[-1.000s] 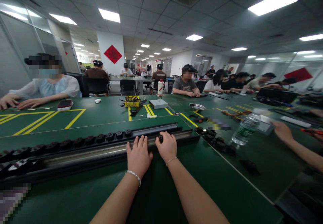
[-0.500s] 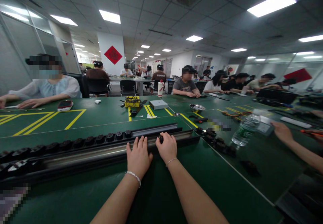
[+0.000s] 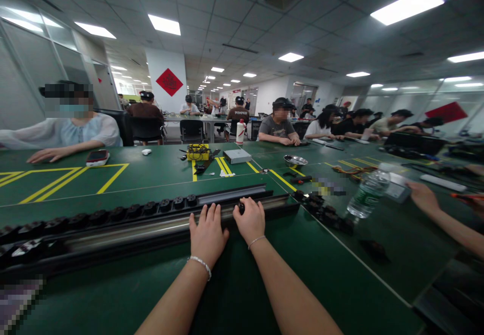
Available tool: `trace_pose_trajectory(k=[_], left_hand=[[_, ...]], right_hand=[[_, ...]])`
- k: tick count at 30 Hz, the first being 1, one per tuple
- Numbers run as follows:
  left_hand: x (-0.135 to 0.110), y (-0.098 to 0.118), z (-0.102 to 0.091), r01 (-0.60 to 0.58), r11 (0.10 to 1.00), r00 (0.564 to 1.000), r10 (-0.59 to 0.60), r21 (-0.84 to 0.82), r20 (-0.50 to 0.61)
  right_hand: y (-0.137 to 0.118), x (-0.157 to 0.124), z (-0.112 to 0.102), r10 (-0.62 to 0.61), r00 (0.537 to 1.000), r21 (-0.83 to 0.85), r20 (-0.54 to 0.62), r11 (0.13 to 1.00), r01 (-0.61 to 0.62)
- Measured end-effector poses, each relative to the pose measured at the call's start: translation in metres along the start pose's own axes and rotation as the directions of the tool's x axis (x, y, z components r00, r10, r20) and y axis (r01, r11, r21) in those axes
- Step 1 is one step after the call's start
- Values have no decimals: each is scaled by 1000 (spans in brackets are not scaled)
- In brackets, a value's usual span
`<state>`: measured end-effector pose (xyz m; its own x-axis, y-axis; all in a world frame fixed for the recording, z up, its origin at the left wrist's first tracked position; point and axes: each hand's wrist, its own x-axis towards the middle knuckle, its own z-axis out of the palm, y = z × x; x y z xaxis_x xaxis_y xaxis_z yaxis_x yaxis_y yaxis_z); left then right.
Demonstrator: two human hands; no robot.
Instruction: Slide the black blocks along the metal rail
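Observation:
A long black rail (image 3: pixel 151 229) with a metal channel lies across the green table (image 3: pixel 245 294) in front of me. A row of several small black parts (image 3: pixel 124 210) sits along its far edge. My left hand (image 3: pixel 207 234) rests flat on the rail's near edge with fingers stretched out, holding nothing. My right hand (image 3: pixel 250 220) lies beside it, fingers curled over a small black part (image 3: pixel 241 206) on the rail.
A water bottle (image 3: pixel 367 192) lies tilted at the right, near a co-worker's hand (image 3: pixel 423 196). More black parts (image 3: pixel 325 214) trail right of the rail. A yellow box (image 3: pixel 198 151), grey box (image 3: pixel 237 155) and metal bowl (image 3: pixel 295 160) sit farther back. People sit around the tables.
My hands have stayed put. The person at the far left has drawn one hand out of view.

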<state>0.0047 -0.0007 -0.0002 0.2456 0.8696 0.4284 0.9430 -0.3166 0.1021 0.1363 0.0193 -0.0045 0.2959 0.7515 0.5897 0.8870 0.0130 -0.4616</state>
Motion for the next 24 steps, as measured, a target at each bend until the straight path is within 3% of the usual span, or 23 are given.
trace_pose_trajectory(k=[24], left_hand=[[0,0,0,6,1000,1000,-6,-11,-13]], right_hand=[[2,1,-1,-4,1000,-10,-29,1000,4]])
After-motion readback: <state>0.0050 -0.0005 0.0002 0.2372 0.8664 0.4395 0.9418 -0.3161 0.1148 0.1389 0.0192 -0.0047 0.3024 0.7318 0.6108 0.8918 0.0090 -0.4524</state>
